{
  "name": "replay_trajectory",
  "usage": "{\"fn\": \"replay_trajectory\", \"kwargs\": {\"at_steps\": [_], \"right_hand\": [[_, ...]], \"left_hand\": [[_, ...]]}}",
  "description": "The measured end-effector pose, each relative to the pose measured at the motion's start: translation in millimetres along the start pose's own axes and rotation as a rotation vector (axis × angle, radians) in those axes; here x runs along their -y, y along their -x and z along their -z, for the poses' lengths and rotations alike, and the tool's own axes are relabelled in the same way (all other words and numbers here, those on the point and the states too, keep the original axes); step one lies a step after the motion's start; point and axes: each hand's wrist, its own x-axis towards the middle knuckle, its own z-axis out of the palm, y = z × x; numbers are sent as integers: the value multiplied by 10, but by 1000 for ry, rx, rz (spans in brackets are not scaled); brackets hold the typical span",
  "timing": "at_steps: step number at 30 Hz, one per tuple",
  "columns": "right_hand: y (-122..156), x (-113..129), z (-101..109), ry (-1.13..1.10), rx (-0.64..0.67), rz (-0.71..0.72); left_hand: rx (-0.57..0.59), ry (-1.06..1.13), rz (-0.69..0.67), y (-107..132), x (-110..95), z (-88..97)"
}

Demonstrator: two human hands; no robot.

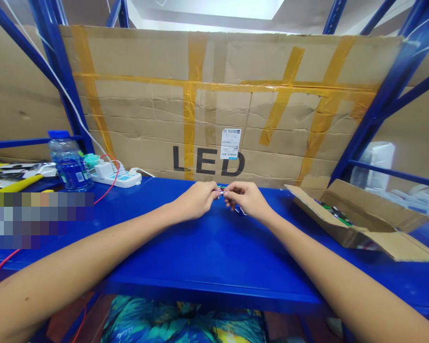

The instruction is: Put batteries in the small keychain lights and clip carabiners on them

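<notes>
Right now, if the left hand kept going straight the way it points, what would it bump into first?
The left hand points rightward at the right hand, so it would meet the small part pinched between them, then that hand's fingers; depth looks about level.

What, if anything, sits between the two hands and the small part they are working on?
Nothing visible. The left hand and right hand both pinch the small part directly at their fingertips, above the blue bench.

Water bottle (70,164) beside power strip (117,177) — open carton (364,219) right, cardboard backdrop (221,102).
</notes>
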Motion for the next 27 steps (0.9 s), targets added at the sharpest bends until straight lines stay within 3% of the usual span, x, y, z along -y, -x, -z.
{"fn": "replay_trajectory", "kwargs": {"at_steps": [7,12,18,21,27], "right_hand": [[7,11,22,28,50,-40],[12,10,15,113,-21,18],[22,-32,19,213,29,60],[17,-62,10,182,52,3],[8,-74,-8,66,118,-73]], "left_hand": [[-33,34,-141,41,-11,-26],[-118,-2,-111,-23,26,-105],[69,11,-31,-20,19,-66],[91,21,1,16,17,-25],[-4,41,-176,39,61,-65]]}}
